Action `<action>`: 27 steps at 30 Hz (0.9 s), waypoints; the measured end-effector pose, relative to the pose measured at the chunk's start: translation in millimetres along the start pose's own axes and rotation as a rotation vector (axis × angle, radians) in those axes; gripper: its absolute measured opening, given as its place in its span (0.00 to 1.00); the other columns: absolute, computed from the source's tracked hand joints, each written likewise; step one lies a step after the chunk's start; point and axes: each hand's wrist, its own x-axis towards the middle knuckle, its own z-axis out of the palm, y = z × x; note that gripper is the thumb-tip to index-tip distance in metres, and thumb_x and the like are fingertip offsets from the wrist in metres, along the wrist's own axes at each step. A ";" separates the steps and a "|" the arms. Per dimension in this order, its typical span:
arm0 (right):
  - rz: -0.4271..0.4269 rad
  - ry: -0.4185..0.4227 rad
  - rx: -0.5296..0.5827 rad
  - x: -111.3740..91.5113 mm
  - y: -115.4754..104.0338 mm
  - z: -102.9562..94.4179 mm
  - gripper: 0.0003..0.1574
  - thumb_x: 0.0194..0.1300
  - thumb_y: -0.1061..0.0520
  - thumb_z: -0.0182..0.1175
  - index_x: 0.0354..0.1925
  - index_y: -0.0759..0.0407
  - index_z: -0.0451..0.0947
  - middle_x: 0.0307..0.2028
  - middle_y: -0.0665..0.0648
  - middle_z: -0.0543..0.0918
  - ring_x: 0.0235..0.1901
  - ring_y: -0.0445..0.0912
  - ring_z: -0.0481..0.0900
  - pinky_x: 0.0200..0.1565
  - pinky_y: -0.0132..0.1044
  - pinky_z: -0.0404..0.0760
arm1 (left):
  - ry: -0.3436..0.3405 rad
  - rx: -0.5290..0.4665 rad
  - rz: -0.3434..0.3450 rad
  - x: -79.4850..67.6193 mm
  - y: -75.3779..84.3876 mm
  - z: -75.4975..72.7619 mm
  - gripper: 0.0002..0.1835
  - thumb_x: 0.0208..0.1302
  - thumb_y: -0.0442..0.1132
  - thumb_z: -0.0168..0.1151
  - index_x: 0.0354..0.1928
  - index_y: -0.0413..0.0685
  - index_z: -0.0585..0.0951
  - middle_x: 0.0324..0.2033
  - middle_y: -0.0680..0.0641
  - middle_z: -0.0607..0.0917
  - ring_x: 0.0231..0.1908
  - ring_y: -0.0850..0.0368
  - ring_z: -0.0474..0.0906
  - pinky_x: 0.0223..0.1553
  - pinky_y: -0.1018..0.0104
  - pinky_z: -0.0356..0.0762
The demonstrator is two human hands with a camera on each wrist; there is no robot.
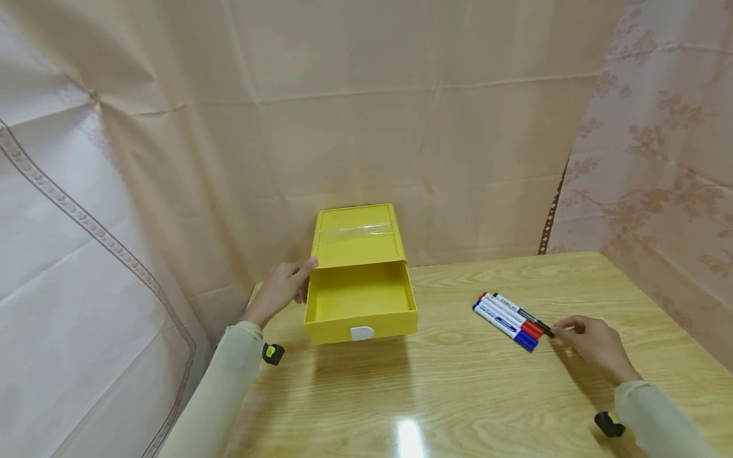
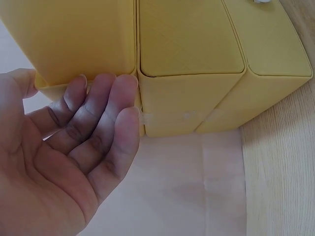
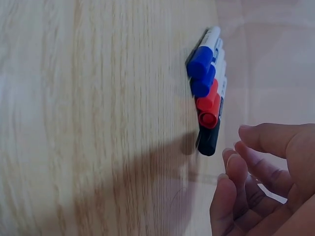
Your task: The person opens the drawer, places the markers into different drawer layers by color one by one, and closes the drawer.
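Markers (image 1: 509, 315): right of centre, head view, side by side — long axis slanting upper left to lower right, caps (image 1: 525, 341) lowest.
My right hand (image 1: 595, 346): nearer, just beside the black cap (image 3: 209, 140), thumb apart from fingers — holding nothing.
My left hand (image 1: 280, 289): pinching the yellow box (image 1: 356, 251) at its left edge.

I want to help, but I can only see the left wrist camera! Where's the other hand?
Observer: The right hand is beside five markers lying on the table.
Operator: Ooh, what colours?
Observer: Two blue caps, two red caps and one black cap.
Operator: Is it holding any?
Observer: No, the right wrist view shows a gap between its fingertips and the black cap.
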 end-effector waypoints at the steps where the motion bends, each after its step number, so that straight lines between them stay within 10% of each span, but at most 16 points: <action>1: -0.008 0.009 -0.012 0.8 0.6 0.6 0.29 0.79 0.44 0.56 0.56 0.69 0.79 0.35 0.57 0.87 0.30 0.49 0.81 0.27 0.42 0.79 | 0.002 0.004 -0.003 0.4 0.1 0.1 0.38 0.76 0.69 0.45 0.37 0.39 0.84 0.24 0.45 0.84 0.25 0.47 0.81 0.34 0.51 0.84; 27: -0.032 0.024 -0.156 12.6 12.0 6.7 0.20 0.74 0.46 0.61 0.45 0.62 0.84 0.31 0.52 0.85 0.29 0.46 0.79 0.29 0.40 0.73 | -0.004 -0.003 0.010 1.1 0.4 0.0 0.34 0.77 0.67 0.45 0.46 0.43 0.85 0.25 0.44 0.84 0.27 0.46 0.81 0.32 0.56 0.83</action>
